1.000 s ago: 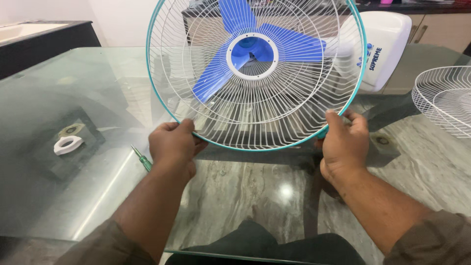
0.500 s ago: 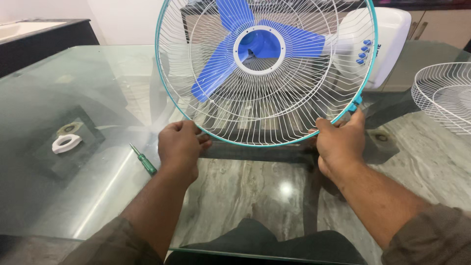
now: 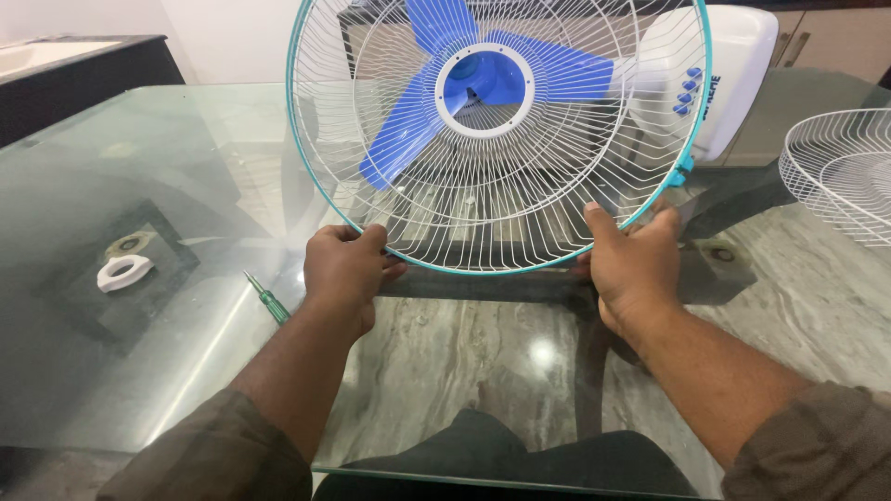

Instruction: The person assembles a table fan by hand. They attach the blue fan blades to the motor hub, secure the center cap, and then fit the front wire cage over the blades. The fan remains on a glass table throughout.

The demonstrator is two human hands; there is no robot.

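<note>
Two hands (image 3: 345,269) (image 3: 633,264) on fan guard (image 3: 418,232); screwdriver (image 3: 266,299) beside.

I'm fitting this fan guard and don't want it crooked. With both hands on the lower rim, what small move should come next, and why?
Probably press the front guard squarely toward the blue blades. Left hand and right hand grip the teal rim at matching spots, and the teal clip sits near the right hand.
</note>
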